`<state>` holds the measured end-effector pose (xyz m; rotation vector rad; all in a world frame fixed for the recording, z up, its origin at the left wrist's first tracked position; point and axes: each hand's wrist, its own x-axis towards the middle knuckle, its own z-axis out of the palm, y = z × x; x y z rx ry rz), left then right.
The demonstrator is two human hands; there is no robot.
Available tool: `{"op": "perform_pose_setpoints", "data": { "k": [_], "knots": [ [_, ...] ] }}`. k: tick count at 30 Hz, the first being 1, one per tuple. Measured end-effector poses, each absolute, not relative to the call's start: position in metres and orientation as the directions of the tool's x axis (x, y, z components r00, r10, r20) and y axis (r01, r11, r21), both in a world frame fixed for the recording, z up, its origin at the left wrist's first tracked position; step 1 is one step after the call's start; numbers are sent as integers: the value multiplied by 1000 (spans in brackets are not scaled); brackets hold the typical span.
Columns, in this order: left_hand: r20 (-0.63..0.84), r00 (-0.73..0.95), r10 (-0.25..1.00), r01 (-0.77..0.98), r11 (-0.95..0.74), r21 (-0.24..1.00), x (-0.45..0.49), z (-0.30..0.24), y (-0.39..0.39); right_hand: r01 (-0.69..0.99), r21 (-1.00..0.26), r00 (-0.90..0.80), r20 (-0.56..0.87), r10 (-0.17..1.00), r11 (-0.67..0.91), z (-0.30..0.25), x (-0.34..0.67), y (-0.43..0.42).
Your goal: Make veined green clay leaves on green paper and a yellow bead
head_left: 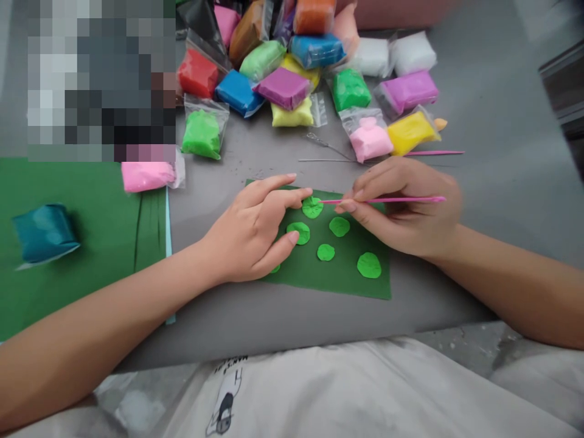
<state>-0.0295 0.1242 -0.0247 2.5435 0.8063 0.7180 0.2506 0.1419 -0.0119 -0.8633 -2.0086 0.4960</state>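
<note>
My right hand pinches a thin pink modelling tool, its tip pointing left onto the topmost green clay disc. That disc shows lines pressed into its surface. Fingers spread, my left hand lies over the left part of a dark green sheet, with a fingertip at the same disc's upper edge. Its thumb rests on another clay disc. Several more flat discs, such as the one at the lower right, sit on the sheet. One at the lower left is mostly hidden beneath my left hand.
Bagged clay in many colours, including a bright green pack and a yellow pack, fills the back of the grey table. A wire tool lies before them. At left, a teal pack rests on large green paper.
</note>
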Motion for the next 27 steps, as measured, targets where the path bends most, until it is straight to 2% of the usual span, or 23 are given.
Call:
{"op": "perform_pose_setpoints", "data": {
  "k": [10, 13, 19, 25, 27],
  "knots": [
    [380, 696, 609, 412, -772, 484, -27, -24, 123, 450, -436, -471, 626, 622, 779, -12, 251, 139],
    [381, 690, 616, 423, -770, 479, -27, -25, 122, 500, -390, -521, 578, 628, 773, -7, 249, 136],
    [358, 699, 619, 444, -768, 461, -28, -24, 123, 399, -365, -572, 618, 539, 841, -7, 247, 137],
    [354, 705, 614, 423, -765, 485, -29, -22, 123, 371, -344, -597, 623, 505, 863, -10, 246, 138],
    [350, 706, 615, 424, -764, 486, -29, -23, 123, 392, -360, -595, 603, 532, 847, -11, 246, 136]
  ]
}}
